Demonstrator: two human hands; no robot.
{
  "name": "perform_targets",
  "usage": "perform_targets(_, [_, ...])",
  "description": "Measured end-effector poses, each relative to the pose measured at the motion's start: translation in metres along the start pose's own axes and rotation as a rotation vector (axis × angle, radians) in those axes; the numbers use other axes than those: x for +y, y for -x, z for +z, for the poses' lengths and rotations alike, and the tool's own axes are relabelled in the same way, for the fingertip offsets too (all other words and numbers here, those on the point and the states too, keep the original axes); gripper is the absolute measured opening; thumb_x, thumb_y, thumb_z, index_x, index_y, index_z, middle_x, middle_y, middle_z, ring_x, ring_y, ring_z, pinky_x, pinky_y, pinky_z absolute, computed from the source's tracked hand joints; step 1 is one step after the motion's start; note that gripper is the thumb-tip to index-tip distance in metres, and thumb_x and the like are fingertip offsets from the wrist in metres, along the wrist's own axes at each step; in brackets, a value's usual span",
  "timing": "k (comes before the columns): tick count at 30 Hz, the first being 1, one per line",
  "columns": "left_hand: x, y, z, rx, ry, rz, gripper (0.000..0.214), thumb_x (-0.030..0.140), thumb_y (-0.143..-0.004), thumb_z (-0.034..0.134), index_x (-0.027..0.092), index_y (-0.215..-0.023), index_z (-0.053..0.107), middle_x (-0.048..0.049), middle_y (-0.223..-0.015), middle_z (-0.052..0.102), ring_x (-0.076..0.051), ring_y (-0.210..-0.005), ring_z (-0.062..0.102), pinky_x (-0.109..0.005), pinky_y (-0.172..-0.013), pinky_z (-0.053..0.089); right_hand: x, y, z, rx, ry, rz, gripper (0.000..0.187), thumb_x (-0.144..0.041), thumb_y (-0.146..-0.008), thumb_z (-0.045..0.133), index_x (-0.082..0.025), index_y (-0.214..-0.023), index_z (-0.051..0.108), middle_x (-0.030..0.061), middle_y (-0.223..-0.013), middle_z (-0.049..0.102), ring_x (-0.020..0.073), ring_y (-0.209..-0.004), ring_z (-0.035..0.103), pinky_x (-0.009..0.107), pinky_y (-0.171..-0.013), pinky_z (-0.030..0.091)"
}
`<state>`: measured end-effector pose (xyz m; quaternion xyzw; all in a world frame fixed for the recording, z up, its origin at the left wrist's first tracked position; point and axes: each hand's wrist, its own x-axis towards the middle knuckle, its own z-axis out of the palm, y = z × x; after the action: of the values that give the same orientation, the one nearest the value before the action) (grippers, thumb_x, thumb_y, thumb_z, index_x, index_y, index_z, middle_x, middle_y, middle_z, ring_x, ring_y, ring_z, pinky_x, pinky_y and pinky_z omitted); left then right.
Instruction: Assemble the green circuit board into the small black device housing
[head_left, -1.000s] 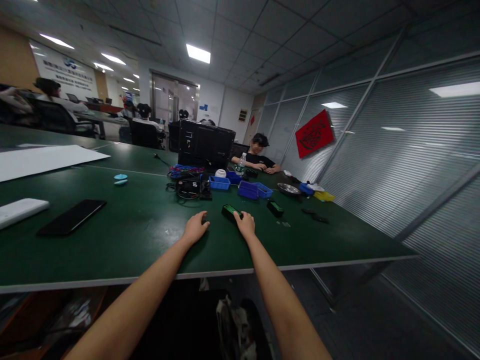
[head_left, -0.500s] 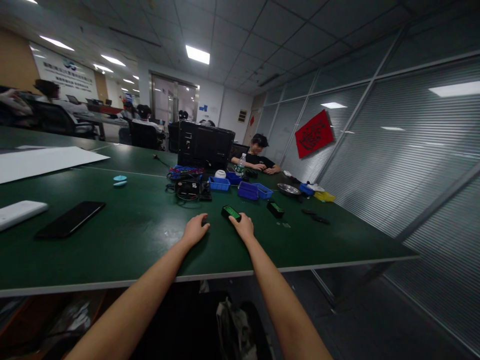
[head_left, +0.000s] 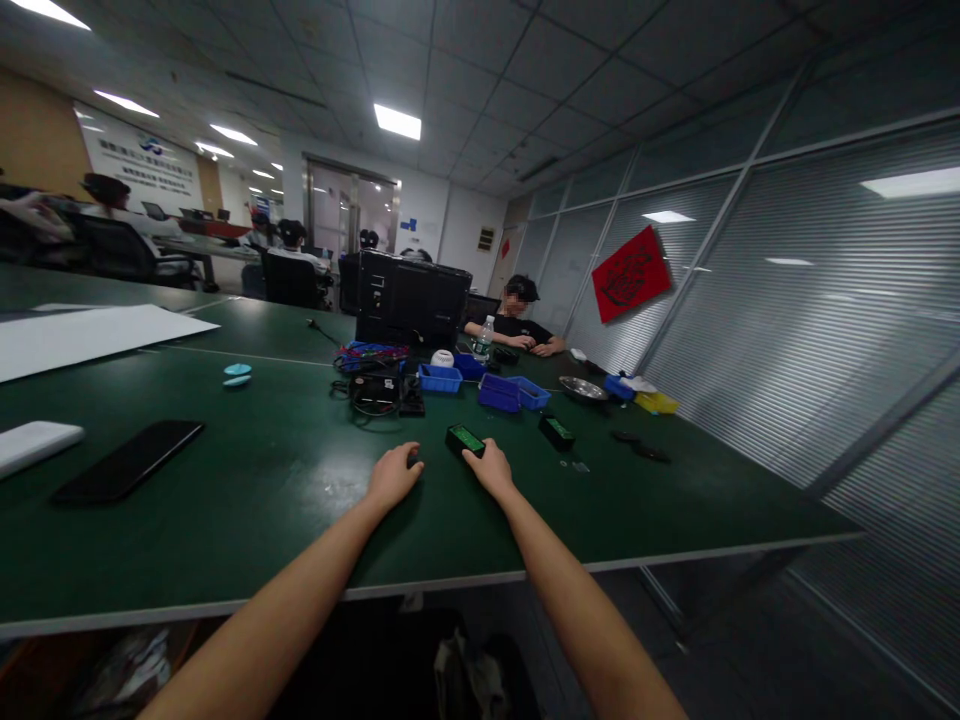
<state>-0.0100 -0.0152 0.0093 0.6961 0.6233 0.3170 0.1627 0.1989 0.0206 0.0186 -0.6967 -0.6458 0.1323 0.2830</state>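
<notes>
Both my arms reach out over a dark green table (head_left: 262, 480). My right hand (head_left: 491, 468) rests on the table with its fingers curled against the near end of a small black device with a green top (head_left: 465, 439). My left hand (head_left: 394, 474) lies beside it, fingers bent over a small dark object (head_left: 413, 462) that is mostly hidden. A second black and green device (head_left: 557, 431) lies further right, apart from both hands.
Blue bins (head_left: 501, 392), a tangle of cables with a black unit (head_left: 375, 392), a white ball (head_left: 442, 358), a metal dish (head_left: 583, 389) and a black case (head_left: 409, 298) stand behind. A black phone (head_left: 127, 460) and white block (head_left: 34, 445) lie left. A person sits at the far end.
The view has tilted slightly, so everything sits a little lower in the picture. Both hands stay in place by the green-topped device.
</notes>
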Motion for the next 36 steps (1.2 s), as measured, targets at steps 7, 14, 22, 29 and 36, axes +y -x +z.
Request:
perform_targets(7, [0.000,0.000,0.001,-0.014,0.017,-0.010,0.039,0.029,-0.075,0.051,0.022,-0.114,0.051,-0.0025,-0.108,0.061,-0.017,-0.097,0.054,-0.028,-0.083,0.040,0.005,-0.021,-0.001,-0.038,-0.133,0.009,0.041,-0.049,-0.066,0.057,-0.020,-0.095,0.050,0.0098,-0.087,0.062,0.0222,-0.074,0.060,0.030,-0.060,0.041])
perform_targets(14, [0.003,0.002,0.000,-0.022,0.038,-0.020,0.039,0.028,-0.076,0.051,0.022,-0.115,0.051,-0.0025,-0.108,0.061,-0.016,-0.098,0.053,-0.027,-0.085,0.038,0.014,-0.011,0.003,0.021,-0.254,-0.019,0.040,-0.048,-0.067,0.056,-0.022,-0.097,0.050,0.0084,-0.090,0.061,0.0231,-0.078,0.060,0.031,-0.062,0.044])
perform_targets(22, [0.010,0.008,0.004,-0.032,0.025,0.044,0.037,0.027,-0.077,0.049,0.022,-0.114,0.051,-0.0033,-0.107,0.060,-0.017,-0.100,0.051,-0.028,-0.086,0.036,0.020,-0.008,-0.001,0.063,-0.281,-0.107,0.043,-0.046,-0.068,0.056,-0.022,-0.103,0.049,0.0057,-0.092,0.060,0.0222,-0.083,0.057,0.032,-0.072,0.043])
perform_targets(29, [0.015,0.013,0.000,-0.063,0.050,0.047,0.035,0.025,-0.079,0.046,0.021,-0.115,0.050,-0.0043,-0.109,0.059,-0.015,-0.100,0.051,-0.027,-0.088,0.035,0.023,-0.011,-0.004,0.107,-0.350,-0.104,0.046,-0.042,-0.065,0.058,-0.021,-0.105,0.051,0.0043,-0.095,0.059,0.0216,-0.086,0.056,0.034,-0.076,0.042])
perform_targets(36, [0.013,0.010,0.002,-0.009,0.072,0.025,0.034,0.024,-0.079,0.047,0.020,-0.113,0.051,-0.0044,-0.107,0.059,-0.016,-0.100,0.052,-0.027,-0.087,0.036,0.025,-0.011,0.000,0.145,-0.301,-0.148,0.048,-0.037,-0.064,0.058,-0.020,-0.109,0.049,0.0050,-0.104,0.056,0.0204,-0.092,0.054,0.034,-0.081,0.041])
